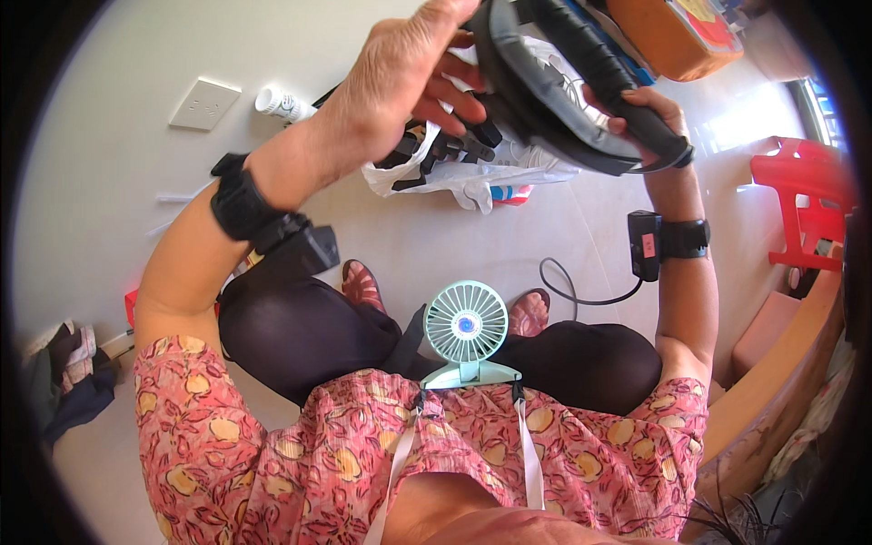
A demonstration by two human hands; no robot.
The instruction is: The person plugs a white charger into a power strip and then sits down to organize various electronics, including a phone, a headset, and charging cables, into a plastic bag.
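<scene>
A black padded headgear piece (538, 102), like a ring-shaped cushioned headband, is held up in front of me at the top of the view. A black wrapped strap (593, 61) runs along its right side. My right hand (654, 119) grips the strap side, its fingers partly hidden behind it. My left hand (429, 82) is at the ring's left edge with fingers spread; whether it grips the ring is hidden at the frame's top edge. Below both hands lies a white plastic bag (470, 180) with black devices (449, 150) and cables inside.
A white bottle (283, 103) lies near a wall socket plate (206, 104). An orange container (674, 41) is at top right, with a red plastic stool (793, 197) below it. Black wrist-worn devices (293, 238) sit on both forearms; a cable hangs from the right one. A mint fan (466, 323) hangs at my chest.
</scene>
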